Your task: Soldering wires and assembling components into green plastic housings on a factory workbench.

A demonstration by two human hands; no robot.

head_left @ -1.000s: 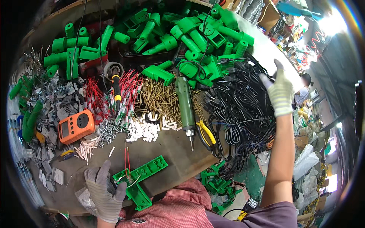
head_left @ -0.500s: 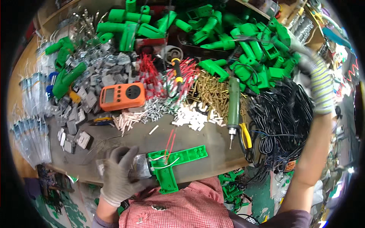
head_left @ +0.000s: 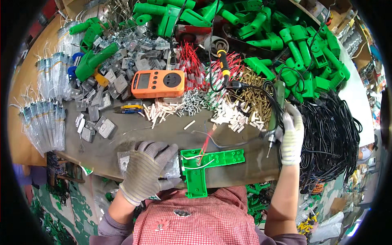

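My gloved left hand [head_left: 149, 171] is closed over a clear-plastic-wrapped piece [head_left: 169, 166] at the table's near edge, its fingers above and thumb below. That piece adjoins a green T-shaped plastic housing half [head_left: 196, 181], which lies open side up. Two red wires [head_left: 205, 143] rise from the housing, and white wires [head_left: 200, 165] curve inside it. On the right, my gloved right hand [head_left: 292, 136] is closed on a black power cord [head_left: 267, 94], beside a green electric screwdriver [head_left: 280, 96] partly hidden by cord and hand. A thin end of the cord trails left over the table.
An orange meter [head_left: 158, 84] stands behind, near grey metal parts [head_left: 118, 83], white sleeves [head_left: 232, 114] and brass screws [head_left: 256, 87]. Green housings [head_left: 298, 49] pile up at the back right. Black cords [head_left: 326, 134] heap at the right; plastic-wrapped parts [head_left: 43, 126] lie far left.
My right hand has come from the far right back towards the table, bringing a black cord. The view has shifted. My left hand stays at the wrapped piece, its fingers now lower over it.
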